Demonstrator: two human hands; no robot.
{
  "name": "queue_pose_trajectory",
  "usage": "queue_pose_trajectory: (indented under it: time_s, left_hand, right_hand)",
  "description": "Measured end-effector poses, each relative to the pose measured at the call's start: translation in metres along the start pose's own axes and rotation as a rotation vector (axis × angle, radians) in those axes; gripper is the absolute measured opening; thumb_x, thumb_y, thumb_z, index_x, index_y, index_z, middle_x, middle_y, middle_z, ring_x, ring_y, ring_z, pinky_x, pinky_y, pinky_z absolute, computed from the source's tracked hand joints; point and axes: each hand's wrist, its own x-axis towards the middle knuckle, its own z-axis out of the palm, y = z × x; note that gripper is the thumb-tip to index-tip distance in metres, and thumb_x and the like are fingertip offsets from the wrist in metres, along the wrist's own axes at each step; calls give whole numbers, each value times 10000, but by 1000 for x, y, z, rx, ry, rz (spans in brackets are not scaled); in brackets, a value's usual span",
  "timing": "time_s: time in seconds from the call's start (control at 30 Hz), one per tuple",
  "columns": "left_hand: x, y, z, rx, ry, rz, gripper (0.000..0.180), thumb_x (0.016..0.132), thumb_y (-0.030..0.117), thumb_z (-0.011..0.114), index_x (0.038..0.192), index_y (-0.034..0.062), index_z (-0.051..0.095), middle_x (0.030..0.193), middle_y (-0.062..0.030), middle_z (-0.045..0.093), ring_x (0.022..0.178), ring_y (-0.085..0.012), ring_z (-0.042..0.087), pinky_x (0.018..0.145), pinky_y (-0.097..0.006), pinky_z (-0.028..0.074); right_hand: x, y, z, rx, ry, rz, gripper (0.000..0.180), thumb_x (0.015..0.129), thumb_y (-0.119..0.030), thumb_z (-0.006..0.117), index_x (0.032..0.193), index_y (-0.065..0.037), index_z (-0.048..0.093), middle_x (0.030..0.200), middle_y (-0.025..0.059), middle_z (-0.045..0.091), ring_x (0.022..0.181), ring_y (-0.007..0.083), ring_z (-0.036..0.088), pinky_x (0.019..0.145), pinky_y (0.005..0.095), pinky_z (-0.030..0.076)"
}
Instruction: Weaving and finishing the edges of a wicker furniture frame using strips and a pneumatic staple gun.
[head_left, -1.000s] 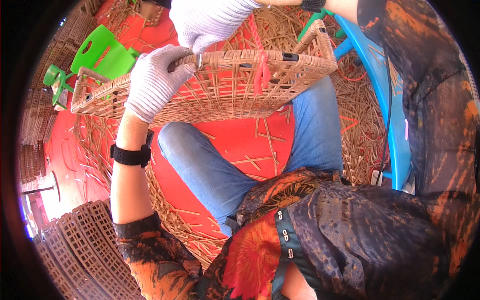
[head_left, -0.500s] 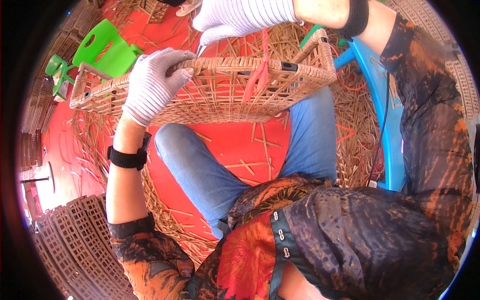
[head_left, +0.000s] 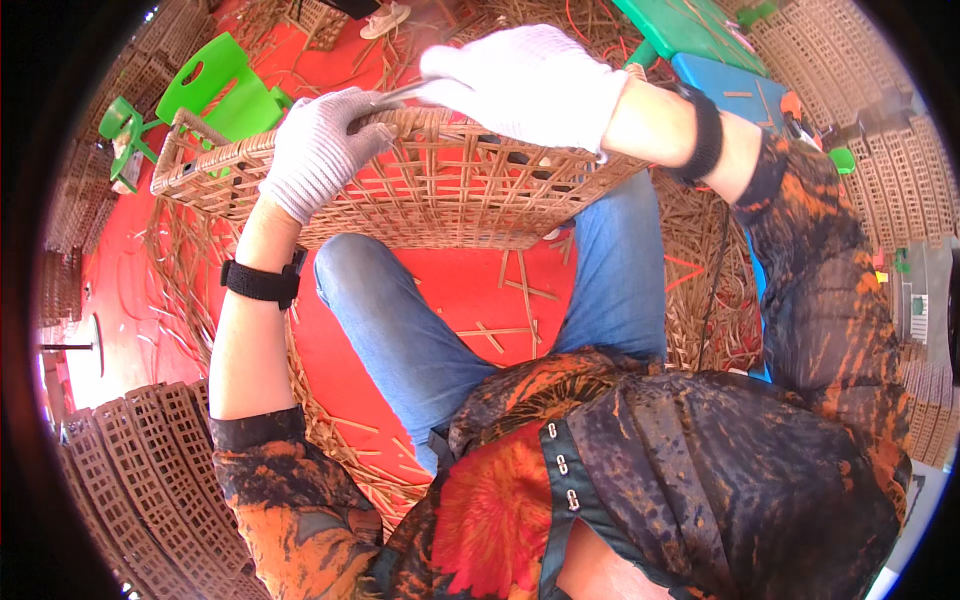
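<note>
Left hand (head_left: 325, 150), gloved, grips the top edge of a woven basket (head_left: 440, 190); right hand (head_left: 530, 85), gloved and partly blurred, holds a thin metal tool (head_left: 402, 95) pointing at the left. Basket spans across the knees (head_left: 352, 262). Red floor (head_left: 440, 275) carries loose strips (head_left: 527, 290); green chair (head_left: 228, 90) upper left, stacked woven pieces (head_left: 150, 480) lower left.

I watch remotely through one head-worn fisheye, looking steeply down from close above: torso (head_left: 650, 480) toward five o'clock, left hand (head_left: 322, 148) ten-thirty, right hand (head_left: 535, 88) just past twelve

Green chair (head_left: 228, 64) (left); pale shoe (head_left: 386, 20)
</note>
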Motion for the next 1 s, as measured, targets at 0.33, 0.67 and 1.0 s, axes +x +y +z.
queue_pose_trajectory:
  time_s: [0.33, 0.67, 1.0]
  left_hand:
    - [1, -6, 1, 28, -1, 10, 317, 821, 313, 691, 1088, 153, 753, 982, -97, 736, 925, -302, 697, 871, -406, 537]
    - [4, -10, 7, 100, 12, 13, 309, 847, 366, 685, 1094, 195, 756, 994, -83, 744, 941, -292, 699, 887, -403, 535]
    - [4, -15, 11, 133, -16, 29, 346, 899, 448, 600, 1102, 207, 745, 1057, -57, 735, 999, -253, 679, 908, -414, 504]
  right_hand:
    - [-7, -5, -12, -435, 96, -249, 204, 1013, -299, 491, 999, -151, 629, 778, 106, 630, 709, 300, 674, 600, 437, 534]
    - [-7, -27, -7, -563, 71, -245, 128, 902, -195, 580, 973, -115, 650, 767, 110, 651, 701, 281, 702, 582, 413, 546]
    - [-3, -48, -9, -595, 48, -246, 106, 853, -190, 622, 825, -112, 688, 704, 91, 682, 655, 252, 710, 585, 392, 546]
